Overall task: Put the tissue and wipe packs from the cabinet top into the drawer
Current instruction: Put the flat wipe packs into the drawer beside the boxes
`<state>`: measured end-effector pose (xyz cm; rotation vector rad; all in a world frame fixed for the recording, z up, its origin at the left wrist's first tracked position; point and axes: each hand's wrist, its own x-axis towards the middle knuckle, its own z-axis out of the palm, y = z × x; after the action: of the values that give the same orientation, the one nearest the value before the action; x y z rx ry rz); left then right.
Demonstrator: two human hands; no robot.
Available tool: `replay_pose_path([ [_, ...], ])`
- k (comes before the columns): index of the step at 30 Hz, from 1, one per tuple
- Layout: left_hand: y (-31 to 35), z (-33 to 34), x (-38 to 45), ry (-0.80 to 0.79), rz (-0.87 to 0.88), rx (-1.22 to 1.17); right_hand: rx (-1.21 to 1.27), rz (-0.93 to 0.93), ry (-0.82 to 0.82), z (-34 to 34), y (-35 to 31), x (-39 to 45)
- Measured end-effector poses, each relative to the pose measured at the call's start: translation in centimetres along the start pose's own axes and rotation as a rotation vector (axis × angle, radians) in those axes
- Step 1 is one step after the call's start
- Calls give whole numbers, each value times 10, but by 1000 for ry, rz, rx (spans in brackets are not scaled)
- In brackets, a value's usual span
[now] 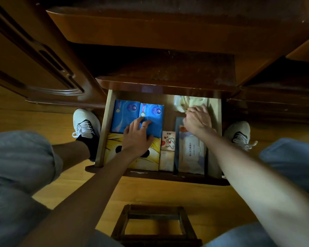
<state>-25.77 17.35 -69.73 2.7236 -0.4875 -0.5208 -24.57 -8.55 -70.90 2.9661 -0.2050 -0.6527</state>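
The open wooden drawer (103, 132) holds several packs. Two blue tissue packs (123, 116) lie side by side at its back left. A yellow pack (114, 150) lies in front of them. My left hand (137, 136) rests flat with spread fingers across the right blue pack (153, 111) and the yellow one. A small cat-print tissue pack (168, 140) sits mid-drawer. A pale wipe pack (192, 154) lies at the right. My right hand (197, 119) presses on a soft cream-coloured pack (184, 103) at the back right; fingers curl onto it.
The dark cabinet top (168, 68) overhangs the drawer's back. My white shoes (86, 122) stand on the wooden floor either side of the drawer. A small wooden stool frame (155, 223) sits below, between my knees. A carved cabinet door (43, 59) is on the left.
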Motion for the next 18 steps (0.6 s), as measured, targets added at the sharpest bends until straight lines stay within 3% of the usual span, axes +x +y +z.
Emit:
replay_pose_path([
  [6,-2,1,-1,-15,20,38,26,-10,40,-3,-13,-17],
  [12,-4,-33,13,-269,60,102,121,22,5,-23,-9,-46],
  [14,-3,-50,10,-345,78,102,188,-9,-47,-36,-6,-65],
  [18,12,-87,-9,-335,116,76,412,-60,-196,-78,4,-108],
])
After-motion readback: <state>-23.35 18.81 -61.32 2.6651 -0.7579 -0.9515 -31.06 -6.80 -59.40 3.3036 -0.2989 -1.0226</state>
